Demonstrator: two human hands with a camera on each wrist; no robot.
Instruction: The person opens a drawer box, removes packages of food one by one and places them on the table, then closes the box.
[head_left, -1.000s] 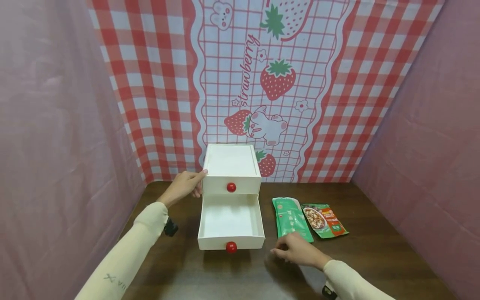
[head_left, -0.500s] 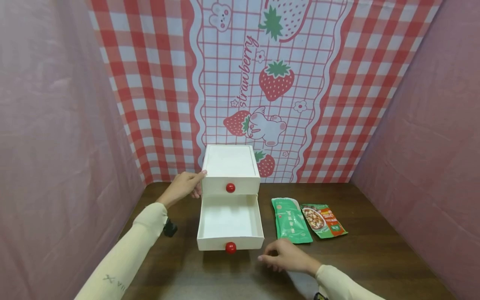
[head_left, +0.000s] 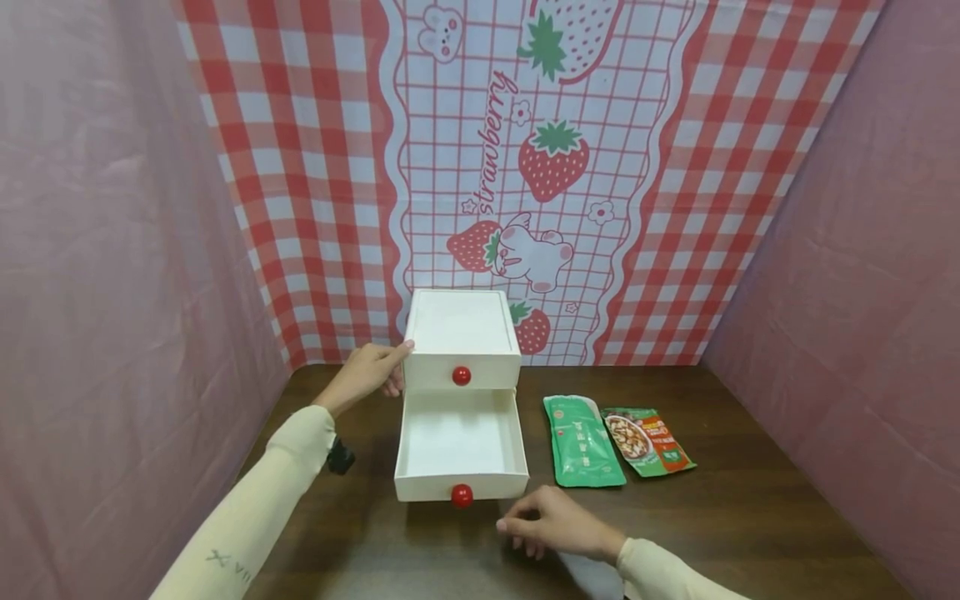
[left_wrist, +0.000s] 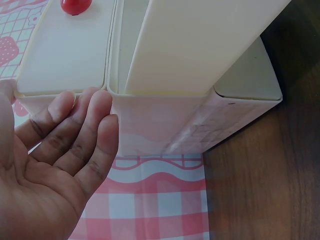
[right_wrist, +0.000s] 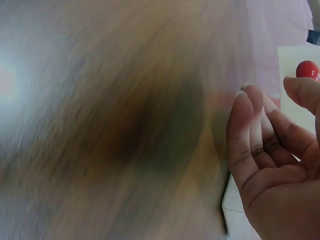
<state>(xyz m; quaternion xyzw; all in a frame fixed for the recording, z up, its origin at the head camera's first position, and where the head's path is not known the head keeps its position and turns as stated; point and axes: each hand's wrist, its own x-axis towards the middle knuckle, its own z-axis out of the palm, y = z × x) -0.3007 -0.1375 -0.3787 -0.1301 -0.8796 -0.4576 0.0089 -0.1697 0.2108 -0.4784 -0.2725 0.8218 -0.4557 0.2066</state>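
Note:
A white drawer box (head_left: 465, 321) stands at the back of the table, its upper drawer closed behind a red knob (head_left: 461, 376). Below that, a drawer (head_left: 461, 487) is pulled out toward me, with nothing inside it. My left hand (head_left: 365, 372) rests against the box's left side, thumb at the top edge; the left wrist view shows its fingers (left_wrist: 102, 130) loosely bent along the wall. Right of the lower red knob (head_left: 462, 496), my right hand (head_left: 558, 525) hovers over the table with loosely curled fingers and holds nothing.
To the right of the box lie a green packet (head_left: 583, 442) and a green-and-orange food packet (head_left: 649, 442), side by side on the dark wooden table (head_left: 757, 508). A checked strawberry cloth (head_left: 675, 208) hangs behind, with pink curtains (head_left: 840, 275) at both sides.
My right hand has moved left, from in front of the green packet to near the open drawer's front right corner. The left hand stays at the box.

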